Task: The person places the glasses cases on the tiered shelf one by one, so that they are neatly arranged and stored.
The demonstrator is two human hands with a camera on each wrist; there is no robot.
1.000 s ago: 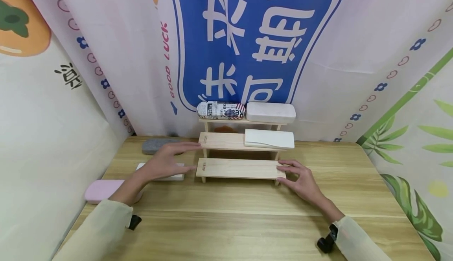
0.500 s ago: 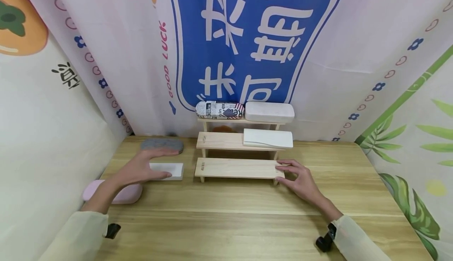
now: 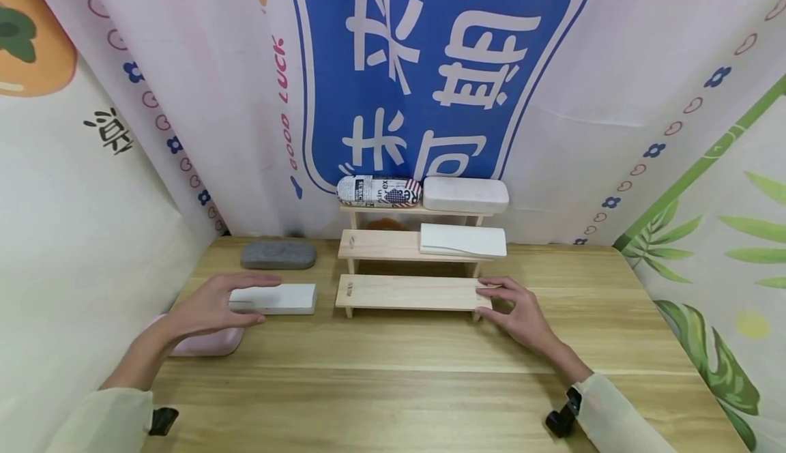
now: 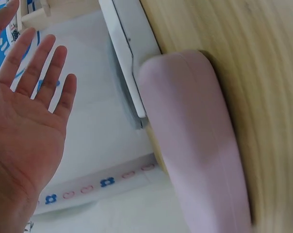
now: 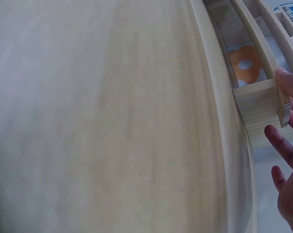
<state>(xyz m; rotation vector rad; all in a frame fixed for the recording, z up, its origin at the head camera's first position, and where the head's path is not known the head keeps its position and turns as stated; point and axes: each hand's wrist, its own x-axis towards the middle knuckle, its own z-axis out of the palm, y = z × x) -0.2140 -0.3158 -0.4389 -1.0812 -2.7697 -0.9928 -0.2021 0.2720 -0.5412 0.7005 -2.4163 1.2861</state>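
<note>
With fingers spread and thumb apart, my left hand hovers at the left end of a white glasses case and overlaps a rounded pink glasses case. Nothing is in its palm; the left wrist view shows the pink case lying beside the hand. A three-step wooden rack stands at the table's middle. My right hand pinches the right end of its lowest step, thumb on the front edge and fingers behind. In the right wrist view the thumb and fingers lie around the board's end.
A grey glasses case lies at the back left of the table. The rack's top step bears a newspaper-print case and a white rounded case. A white flap case sits on the middle step. A printed curtain hangs behind.
My left hand has moved left and toward me, away from the rack's left end, past the grey case to the white case. My right hand stays at the lowest step.
</note>
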